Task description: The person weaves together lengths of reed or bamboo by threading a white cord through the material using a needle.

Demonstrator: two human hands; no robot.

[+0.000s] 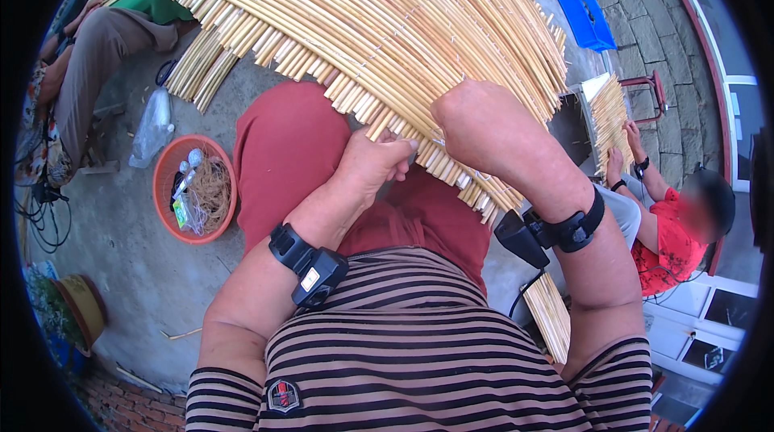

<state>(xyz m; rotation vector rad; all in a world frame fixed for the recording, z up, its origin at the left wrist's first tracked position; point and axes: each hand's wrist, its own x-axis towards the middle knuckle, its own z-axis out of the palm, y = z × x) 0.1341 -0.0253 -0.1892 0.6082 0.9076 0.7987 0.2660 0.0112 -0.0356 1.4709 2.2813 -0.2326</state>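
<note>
A wide mat of straw-coloured reeds (379,20), tied with rows of pale string, slopes from my lap up past the top of the view. Its near edge is a fringe of uneven cut ends. My left hand (375,159) is closed at this edge, thumb and fingers pinching the reed ends, with the fingertips partly hidden. To its right, my right hand (476,119) is curled into a fist low over the mat, back of the hand upward. Whatever its fingers hold is hidden beneath it.
An orange basket (230,218) with brown fibre and small packets stands on the left floor, near a clear plastic bag (153,127). A seated person (677,222) handles another reed mat at right; another person's leg (121,49) shows upper left. A blue bin (576,4) lies upper right.
</note>
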